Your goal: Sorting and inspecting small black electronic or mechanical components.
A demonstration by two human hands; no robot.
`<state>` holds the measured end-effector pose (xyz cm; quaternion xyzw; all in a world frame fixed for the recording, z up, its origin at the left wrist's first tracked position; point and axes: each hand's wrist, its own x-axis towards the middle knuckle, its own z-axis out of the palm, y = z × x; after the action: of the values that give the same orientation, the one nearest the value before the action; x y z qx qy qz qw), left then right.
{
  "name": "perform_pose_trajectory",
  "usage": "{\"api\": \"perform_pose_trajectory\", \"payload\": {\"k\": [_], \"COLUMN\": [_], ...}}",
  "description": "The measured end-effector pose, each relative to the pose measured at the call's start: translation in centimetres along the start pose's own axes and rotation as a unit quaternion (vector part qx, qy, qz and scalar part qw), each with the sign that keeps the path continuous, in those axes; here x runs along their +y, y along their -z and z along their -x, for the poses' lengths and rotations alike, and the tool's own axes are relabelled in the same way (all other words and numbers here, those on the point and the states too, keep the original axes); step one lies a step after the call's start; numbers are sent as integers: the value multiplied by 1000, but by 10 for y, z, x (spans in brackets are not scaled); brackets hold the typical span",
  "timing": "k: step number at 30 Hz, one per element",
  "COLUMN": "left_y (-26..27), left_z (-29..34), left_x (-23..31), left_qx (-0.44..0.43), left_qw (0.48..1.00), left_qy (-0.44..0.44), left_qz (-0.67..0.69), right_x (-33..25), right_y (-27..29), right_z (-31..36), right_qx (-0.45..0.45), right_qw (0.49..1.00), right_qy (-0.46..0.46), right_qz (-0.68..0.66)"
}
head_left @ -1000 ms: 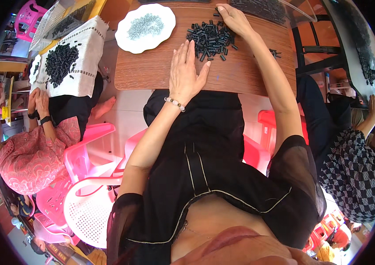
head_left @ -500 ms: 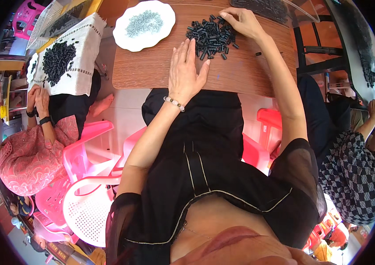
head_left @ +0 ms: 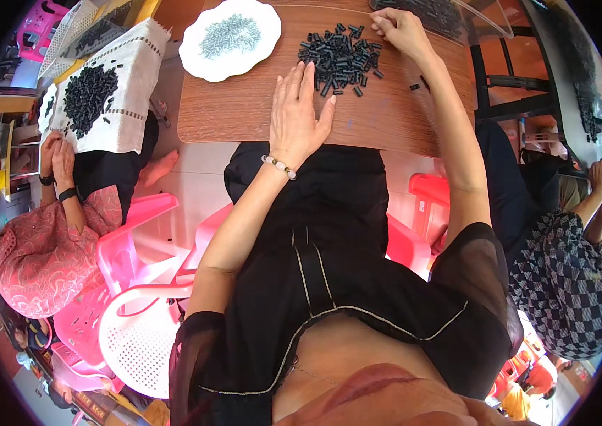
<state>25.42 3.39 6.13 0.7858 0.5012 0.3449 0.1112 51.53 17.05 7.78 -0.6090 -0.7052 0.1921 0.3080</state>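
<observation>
On the brown wooden table [head_left: 244, 106], a loose pile of short black tube-like pieces [head_left: 340, 60] lies in front of me. My left hand [head_left: 299, 106] rests flat at the pile's near left edge, fingers stretched and the thumb apart; a beaded bracelet circles that wrist. Just off the pile's far right side is my right hand [head_left: 400, 32], its fingers bent and drawn together over the tabletop. Whatever it may hold is too small to make out. To the left, a white scalloped plate [head_left: 265, 50] bears many small clear pieces [head_left: 231, 37].
A clear tray of black pieces [head_left: 425, 13] stands at the far right. Several stray pieces [head_left: 415, 87] lie beside my right forearm. At left, a person [head_left: 52, 255] sits by a cloth-covered table [head_left: 130, 85] with another black pile. Another person [head_left: 563, 277] sits at right. Pink chairs [head_left: 137, 341] stand around.
My right hand has moved slightly right, away from the pile's edge, and its fingers have drawn in. The left hand stays in place.
</observation>
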Motion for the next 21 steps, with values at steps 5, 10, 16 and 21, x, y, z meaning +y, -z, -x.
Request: {"api": "perform_pose_trajectory", "payload": {"k": [5,10,16,21], "left_y": [-1,-2,-1,-2], "left_z": [4,5,3,5], "left_x": [-2,-2,1,0], "left_qx": [11,16,19,21], "left_qw": [1000,1000,1000,1000], "left_qy": [3,3,13,12], "left_qz": [0,-7,-11,-6], "right_x": [3,-28,-49,-61], "right_y": [-2,12,6,-4], "right_z": [9,34,63,77], "right_qx": [-31,-53,-94,-97], "right_qw": [999,997,989,982], "right_qy": [3,3,103,161], "right_qz": [35,52,-42,5]}}
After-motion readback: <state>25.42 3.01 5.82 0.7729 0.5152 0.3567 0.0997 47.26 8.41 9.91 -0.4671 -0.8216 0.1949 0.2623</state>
